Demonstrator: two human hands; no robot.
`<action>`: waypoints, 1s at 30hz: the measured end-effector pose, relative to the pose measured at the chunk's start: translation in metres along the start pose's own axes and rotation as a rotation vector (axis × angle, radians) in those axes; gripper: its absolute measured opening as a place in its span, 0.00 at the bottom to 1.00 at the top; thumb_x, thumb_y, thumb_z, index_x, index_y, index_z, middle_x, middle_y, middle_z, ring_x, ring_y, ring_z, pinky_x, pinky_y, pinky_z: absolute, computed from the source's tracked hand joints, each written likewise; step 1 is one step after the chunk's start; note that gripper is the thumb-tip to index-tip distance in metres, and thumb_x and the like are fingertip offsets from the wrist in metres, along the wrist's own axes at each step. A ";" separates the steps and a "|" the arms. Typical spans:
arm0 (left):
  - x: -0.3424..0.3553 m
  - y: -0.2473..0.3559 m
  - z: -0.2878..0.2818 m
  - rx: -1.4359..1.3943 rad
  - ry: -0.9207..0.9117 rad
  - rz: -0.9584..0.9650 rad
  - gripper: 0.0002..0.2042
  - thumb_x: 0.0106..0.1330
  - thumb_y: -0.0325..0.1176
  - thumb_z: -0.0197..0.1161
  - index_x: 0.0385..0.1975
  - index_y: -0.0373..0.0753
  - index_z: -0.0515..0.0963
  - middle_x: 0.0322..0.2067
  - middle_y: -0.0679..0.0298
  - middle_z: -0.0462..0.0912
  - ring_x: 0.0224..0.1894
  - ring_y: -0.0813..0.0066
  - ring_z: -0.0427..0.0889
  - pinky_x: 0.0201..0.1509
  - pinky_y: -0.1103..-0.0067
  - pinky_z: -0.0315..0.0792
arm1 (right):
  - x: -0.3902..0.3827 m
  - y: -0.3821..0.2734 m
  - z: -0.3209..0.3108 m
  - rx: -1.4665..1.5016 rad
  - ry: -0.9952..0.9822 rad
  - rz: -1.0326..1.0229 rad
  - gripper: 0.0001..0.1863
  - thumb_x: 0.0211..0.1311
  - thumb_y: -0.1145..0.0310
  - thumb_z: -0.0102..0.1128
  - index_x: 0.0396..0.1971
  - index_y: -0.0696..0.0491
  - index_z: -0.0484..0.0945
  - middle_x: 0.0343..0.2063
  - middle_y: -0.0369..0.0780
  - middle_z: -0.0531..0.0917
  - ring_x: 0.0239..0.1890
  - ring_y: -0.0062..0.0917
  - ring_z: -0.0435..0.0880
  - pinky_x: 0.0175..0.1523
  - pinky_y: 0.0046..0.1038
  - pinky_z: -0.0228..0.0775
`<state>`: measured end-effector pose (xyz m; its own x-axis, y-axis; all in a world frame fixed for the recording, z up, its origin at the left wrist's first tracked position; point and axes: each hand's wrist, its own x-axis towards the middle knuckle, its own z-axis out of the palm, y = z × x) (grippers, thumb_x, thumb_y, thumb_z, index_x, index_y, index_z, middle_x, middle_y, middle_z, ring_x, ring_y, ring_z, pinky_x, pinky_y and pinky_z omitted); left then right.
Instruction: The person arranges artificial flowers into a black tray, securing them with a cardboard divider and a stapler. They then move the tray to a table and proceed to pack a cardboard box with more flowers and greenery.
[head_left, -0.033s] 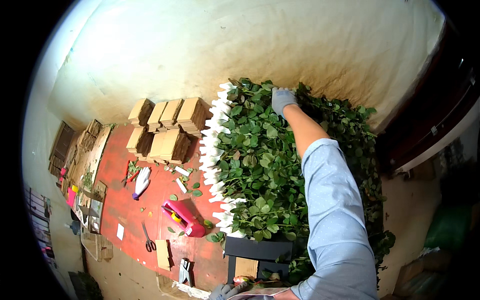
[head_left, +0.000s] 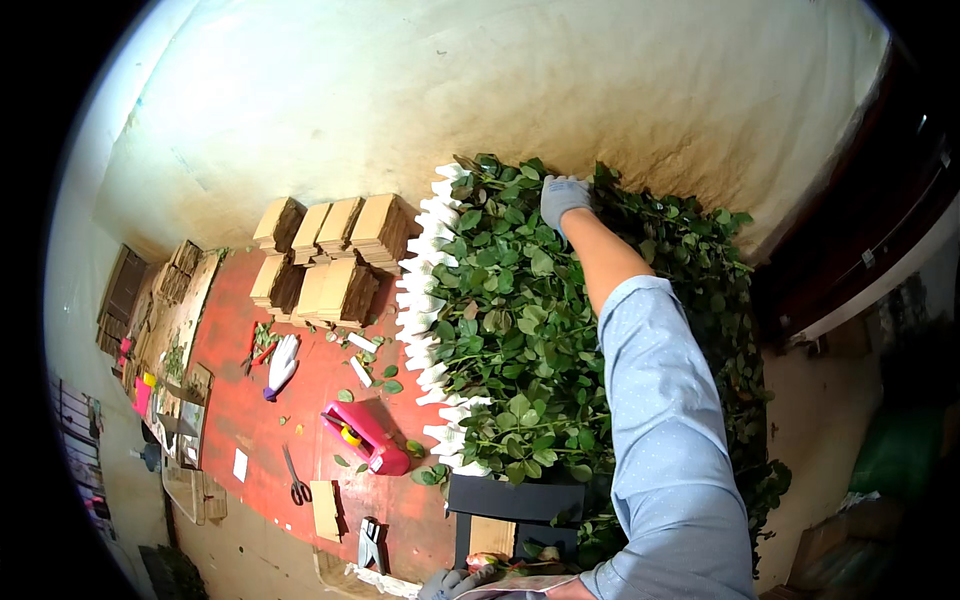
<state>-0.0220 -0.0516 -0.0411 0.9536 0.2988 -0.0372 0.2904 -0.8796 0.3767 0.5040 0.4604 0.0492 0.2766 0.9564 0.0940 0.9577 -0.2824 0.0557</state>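
In the head view, leafy rose stems point(head_left: 520, 325) are lying around centre; the right hand point(head_left: 566, 203) is touching them toward 1 o'clock, the left hand point(head_left: 446, 584) resting at 6 o'clock by a rose bloom point(head_left: 481, 560). I cannot tell either grip; overlapping leaves could be tearing if pulled.

We can read no words, numbers or signs in this view over a red-painted flat tabletop point(head_left: 250, 410). On the back of the grey fabric glove point(head_left: 566, 203) worn on the right hand point(head_left: 569, 196), we make out faint bluish marks, too small and blurred to decipher. We find no legible writing on the small white rectangular paper point(head_left: 240, 464) at the tabletop's left side, nor on the glossy pink plastic tool with a yellow part point(head_left: 385, 452). At far right, a small pale patch point(head_left: 868, 259) on a dark reddish-brown surface point(head_left: 835, 235) is likewise unreadable to us.
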 end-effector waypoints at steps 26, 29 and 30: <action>0.020 0.033 -0.030 0.088 0.310 -0.131 0.14 0.66 0.42 0.62 0.46 0.45 0.84 0.54 0.67 0.79 0.43 0.66 0.74 0.44 0.70 0.72 | -0.412 0.006 -0.232 -0.344 0.386 -0.824 0.16 0.60 0.67 0.55 0.48 0.50 0.78 0.34 0.36 0.78 0.39 0.29 0.78 0.45 0.32 0.67; 0.020 0.023 -0.010 0.052 0.387 -0.092 0.12 0.63 0.41 0.64 0.43 0.45 0.83 0.50 0.66 0.78 0.44 0.65 0.74 0.45 0.68 0.70 | -0.512 0.014 -0.188 -0.173 -0.125 -0.730 0.24 0.55 0.71 0.59 0.55 0.50 0.78 0.38 0.38 0.78 0.43 0.33 0.78 0.49 0.35 0.70; 0.022 0.027 -0.019 0.023 0.370 -0.115 0.13 0.61 0.39 0.64 0.44 0.45 0.83 0.52 0.67 0.79 0.45 0.66 0.74 0.46 0.68 0.71 | -0.536 0.023 -0.165 -0.074 -0.077 -0.739 0.15 0.58 0.70 0.57 0.46 0.50 0.80 0.35 0.38 0.78 0.41 0.34 0.79 0.45 0.37 0.71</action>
<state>0.0051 -0.0619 -0.0145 0.8230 0.5052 0.2598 0.3990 -0.8396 0.3686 0.3647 -0.0706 0.1637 -0.4299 0.9006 -0.0637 0.8890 0.4346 0.1444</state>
